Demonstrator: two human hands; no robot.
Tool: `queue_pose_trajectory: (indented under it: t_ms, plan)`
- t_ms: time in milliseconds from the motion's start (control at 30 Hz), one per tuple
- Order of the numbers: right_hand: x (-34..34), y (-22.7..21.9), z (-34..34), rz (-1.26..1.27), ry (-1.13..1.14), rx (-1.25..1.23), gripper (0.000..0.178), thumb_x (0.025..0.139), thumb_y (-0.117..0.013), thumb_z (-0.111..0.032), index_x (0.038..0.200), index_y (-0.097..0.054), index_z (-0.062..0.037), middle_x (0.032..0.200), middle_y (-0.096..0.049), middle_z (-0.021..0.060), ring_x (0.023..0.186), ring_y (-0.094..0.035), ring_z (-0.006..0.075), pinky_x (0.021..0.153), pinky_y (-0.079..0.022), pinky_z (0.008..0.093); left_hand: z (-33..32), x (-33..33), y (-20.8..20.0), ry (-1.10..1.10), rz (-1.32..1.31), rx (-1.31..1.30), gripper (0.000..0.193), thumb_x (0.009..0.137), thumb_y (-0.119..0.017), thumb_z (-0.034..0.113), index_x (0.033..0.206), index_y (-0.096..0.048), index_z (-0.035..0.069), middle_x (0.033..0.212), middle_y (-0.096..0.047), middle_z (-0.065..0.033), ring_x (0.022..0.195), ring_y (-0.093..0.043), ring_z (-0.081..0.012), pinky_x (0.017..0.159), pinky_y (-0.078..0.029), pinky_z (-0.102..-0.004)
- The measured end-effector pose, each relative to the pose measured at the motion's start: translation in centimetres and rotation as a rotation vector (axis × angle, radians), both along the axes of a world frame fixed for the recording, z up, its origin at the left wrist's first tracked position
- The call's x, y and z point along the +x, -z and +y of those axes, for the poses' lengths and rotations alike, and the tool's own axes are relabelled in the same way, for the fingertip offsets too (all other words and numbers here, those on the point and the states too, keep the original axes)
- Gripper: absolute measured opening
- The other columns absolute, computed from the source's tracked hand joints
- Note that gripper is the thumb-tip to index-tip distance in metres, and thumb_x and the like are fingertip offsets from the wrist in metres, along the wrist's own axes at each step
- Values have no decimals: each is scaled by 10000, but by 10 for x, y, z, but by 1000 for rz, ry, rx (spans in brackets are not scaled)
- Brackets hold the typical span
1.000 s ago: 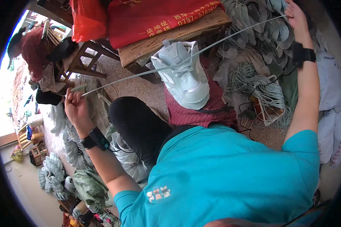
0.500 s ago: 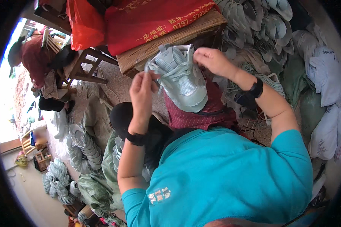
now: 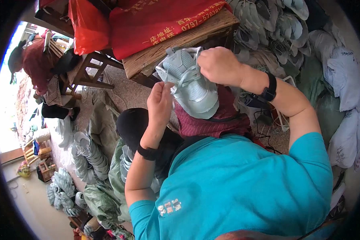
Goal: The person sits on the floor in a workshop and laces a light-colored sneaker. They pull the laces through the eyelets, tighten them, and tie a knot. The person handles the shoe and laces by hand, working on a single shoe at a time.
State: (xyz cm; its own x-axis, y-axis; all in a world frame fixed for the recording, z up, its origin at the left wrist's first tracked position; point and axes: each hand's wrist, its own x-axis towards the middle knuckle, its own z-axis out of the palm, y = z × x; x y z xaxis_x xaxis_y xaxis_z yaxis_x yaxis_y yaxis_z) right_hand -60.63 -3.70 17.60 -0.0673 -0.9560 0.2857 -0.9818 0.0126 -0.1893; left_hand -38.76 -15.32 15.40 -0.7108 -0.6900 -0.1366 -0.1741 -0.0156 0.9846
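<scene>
A pale grey-green shoe upper [image 3: 200, 105] with a mesh toe and tongue rests toe toward me over the dark red cloth on my lap. Its shoelace [image 3: 190, 76] crosses loosely over the tongue. My left hand [image 3: 159, 105] is closed in a pinch on the lace at the upper's left side. At the right, beside the eyelets, my right hand [image 3: 221, 66] is closed around the other part of the lace; its fingertips are partly hidden behind the knuckles.
A wooden table [image 3: 180, 40] with a red cloth stands just beyond the upper. Bundles of grey uppers [image 3: 276, 24] are heaped at the far right, near white sacks [image 3: 344, 80]. More stacked uppers [image 3: 90, 156] stand at left. Another person [image 3: 38, 60] sits farther left.
My right hand has turned over and come in against the right side of the upper. My left hand has shifted slightly right and toward me. The laces are drawn closer over the tongue.
</scene>
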Motion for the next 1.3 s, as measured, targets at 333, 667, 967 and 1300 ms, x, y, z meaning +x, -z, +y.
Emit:
queue_pose_trajectory:
  t_ms: [333,667,967,1300]
  plan:
    - [-33,-28,-17,20,-340,86,203,721,-671,-115,905,-598,-69,955,-561,83,939,-592,289,796,-493,406,1,0,-12,5,-77,41,201,948,-553,135,866,-646,-22,688,-544,43,625,-457,-23,540,-362,-195]
    - [-49,-28,-34,-570,-234,504,171,825,-677,-180,803,-645,-14,887,-513,57,822,-541,188,715,-431,310,0,-6,-1,-63,-34,-104,204,926,-603,160,840,-640,-22,677,-562,23,622,-458,-27,540,-369,-212]
    - [-22,-35,-31,-1618,79,275,141,917,-601,-180,889,-654,-53,843,-607,-44,560,-442,-23,529,-366,163,-14,-18,-22,142,-267,-644,222,867,-609,220,779,-598,17,738,-597,-171,742,-612,-351,648,-477,-419]
    - [0,-22,-33,-185,-163,42,90,809,-551,-42,898,-549,-29,891,-558,143,849,-598,325,738,-506,408,-60,-21,-50,509,-181,-1062,160,801,-716,146,909,-656,45,931,-530,-120,851,-560,-284,725,-481,-365]
